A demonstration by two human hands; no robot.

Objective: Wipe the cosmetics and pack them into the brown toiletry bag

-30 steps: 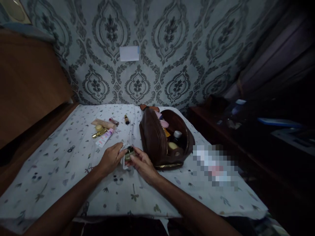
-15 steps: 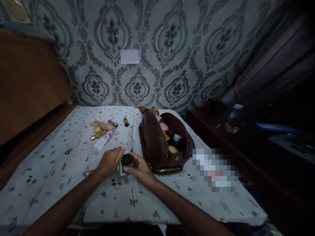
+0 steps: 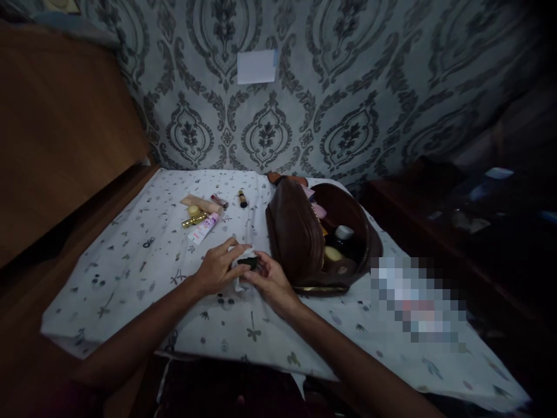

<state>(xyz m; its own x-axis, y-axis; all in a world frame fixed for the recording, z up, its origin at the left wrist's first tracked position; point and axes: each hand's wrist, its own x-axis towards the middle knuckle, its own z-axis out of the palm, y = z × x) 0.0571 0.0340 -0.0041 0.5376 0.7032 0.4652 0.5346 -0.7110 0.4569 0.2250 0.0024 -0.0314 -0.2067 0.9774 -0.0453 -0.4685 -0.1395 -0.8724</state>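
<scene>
My left hand (image 3: pixel 217 268) presses a white tissue or cloth (image 3: pixel 238 281) against a small dark green jar (image 3: pixel 248 263). On the jar's other side, the fingers of my right hand (image 3: pixel 275 285) are closed around it. Fingers and cloth cover much of the jar. Close by on the right stands an unzipped brown bag (image 3: pixel 292 235). Inside it show a dark bottle with a white cap (image 3: pixel 344 233), a pale yellow round item (image 3: pixel 333 255) and pink items (image 3: pixel 319 210).
Beyond my left hand lie a white and pink tube (image 3: pixel 203 228), a gold tube (image 3: pixel 194 220), a beige tube (image 3: pixel 201 204), a small red tube (image 3: pixel 219 201) and a small bottle (image 3: pixel 242 199). A blurred patch (image 3: pixel 418 302) covers something at right. Patterned cloth (image 3: pixel 130 290) covers the table.
The view has shifted, so the table's things sit differently in the picture. My left fingers have come over the jar with the cloth, and less of the jar shows.
</scene>
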